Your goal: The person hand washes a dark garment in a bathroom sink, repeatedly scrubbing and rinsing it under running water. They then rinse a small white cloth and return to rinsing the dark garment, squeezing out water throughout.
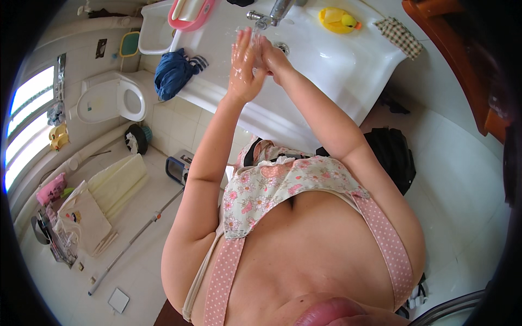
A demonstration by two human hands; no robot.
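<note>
Both my hands are wet under the metal faucet (280,12) and held over the white sink (331,81). My left hand (246,68) is open, its fingers stretched up toward the faucet, with water and some white foam on the skin. My right hand (273,61) meets the left at the palm side, just below the spout. Its fingers are partly hidden behind the left hand and blurred by water, so their closure does not show. Neither hand shows an object in it. The metal drain (281,48) is beside my right hand.
A yellow duck-shaped dish (334,20) and a checked cloth (399,37) lie on the sink's right rim. A pink basin (191,15) stands at the upper left, with a blue cloth (173,76) over the front edge. A toilet (106,100) and a long pole (136,239) are farther left.
</note>
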